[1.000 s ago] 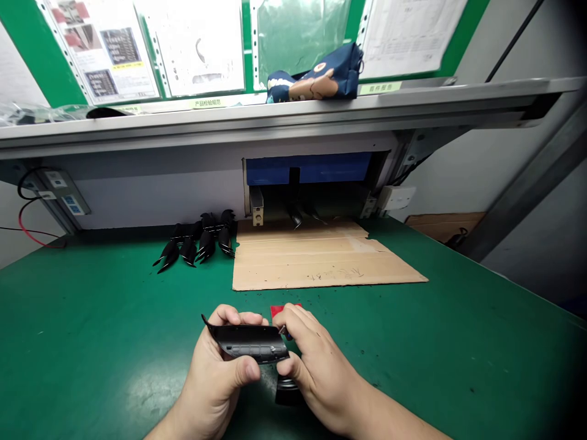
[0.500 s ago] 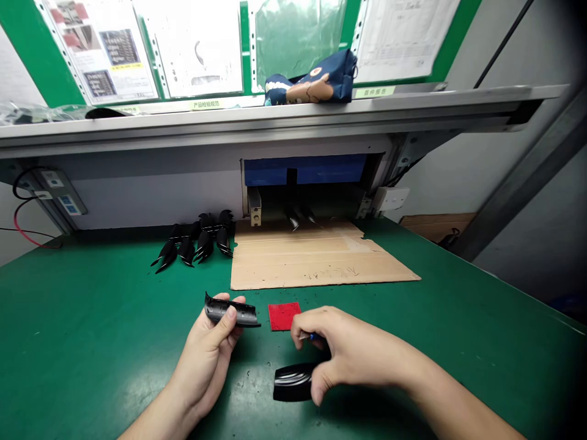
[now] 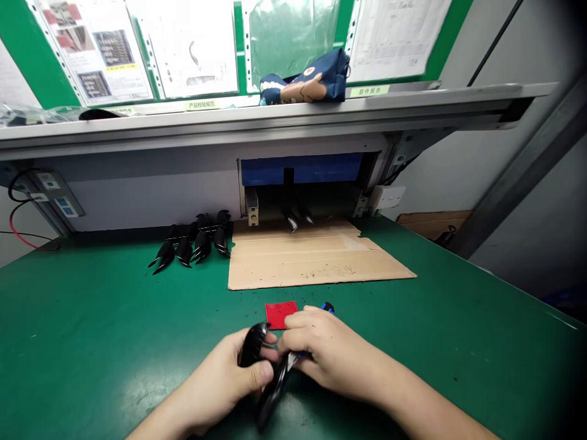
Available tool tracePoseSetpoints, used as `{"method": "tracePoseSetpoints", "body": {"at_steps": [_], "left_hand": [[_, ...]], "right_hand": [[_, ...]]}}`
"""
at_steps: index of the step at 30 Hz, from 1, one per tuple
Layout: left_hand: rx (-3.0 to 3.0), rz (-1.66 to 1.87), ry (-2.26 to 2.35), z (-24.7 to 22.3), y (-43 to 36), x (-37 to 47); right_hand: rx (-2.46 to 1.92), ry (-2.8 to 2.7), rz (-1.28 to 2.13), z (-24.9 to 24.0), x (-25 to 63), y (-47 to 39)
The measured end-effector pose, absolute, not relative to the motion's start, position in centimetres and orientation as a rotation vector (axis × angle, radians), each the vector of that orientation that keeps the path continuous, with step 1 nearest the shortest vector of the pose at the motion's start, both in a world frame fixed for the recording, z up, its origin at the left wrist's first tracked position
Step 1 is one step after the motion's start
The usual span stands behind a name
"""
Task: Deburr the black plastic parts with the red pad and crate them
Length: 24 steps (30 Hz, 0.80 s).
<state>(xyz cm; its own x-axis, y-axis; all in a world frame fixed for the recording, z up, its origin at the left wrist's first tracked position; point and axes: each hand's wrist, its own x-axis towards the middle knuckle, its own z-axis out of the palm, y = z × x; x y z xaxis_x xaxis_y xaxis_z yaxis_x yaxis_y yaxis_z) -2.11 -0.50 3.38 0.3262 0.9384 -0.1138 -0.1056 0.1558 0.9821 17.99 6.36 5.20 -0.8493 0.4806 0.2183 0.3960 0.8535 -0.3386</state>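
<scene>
My left hand is closed around a curved, glossy black plastic piece. A second black plastic piece, blurred at its lower end, slants down between my two hands; the left thumb presses beside it. My right hand is wrapped round a blue-and-black utility knife, whose handle end shows above the knuckles. Its pale blade lies against or very close to the slanting piece. Just beyond my fingers lies a red square pad with dark crumbs on it.
Several black plastic pieces lie in a row at the back left. A cardboard sheet lies before a recess holding more black pieces. Above runs a metal shelf with a dark blue pouch. Crumbs dot the green table.
My hands have come together. The black piece in my left hand has turned upright, and the second piece, earlier by my right hand, now slants between both hands near the blade.
</scene>
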Motion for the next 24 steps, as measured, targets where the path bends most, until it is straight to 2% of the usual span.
{"method": "tracePoseSetpoints", "body": {"at_steps": [2,5,10,15,24], "left_hand": [[1.211,0.888,0.819,3.9,-0.6,-1.9],[1.239,0.926,0.874,4.1,-0.6,-1.7],[1.025,1.178,0.958,3.3,-0.4,-1.9],[0.744,1.434,0.936,2.6,-0.2,-2.3],[0.854,1.55,0.826,2.2,-0.7,-2.2]], "right_hand": [[-0.669,-2.664,0.366,4.7,17.3,5.8],[-0.737,-2.492,0.333,4.2,16.6,5.3],[-0.814,-2.207,0.492,4.5,16.9,5.5],[-0.763,-2.305,0.569,3.9,16.4,5.3],[-0.854,-2.346,0.347,3.2,15.8,5.1]]}}
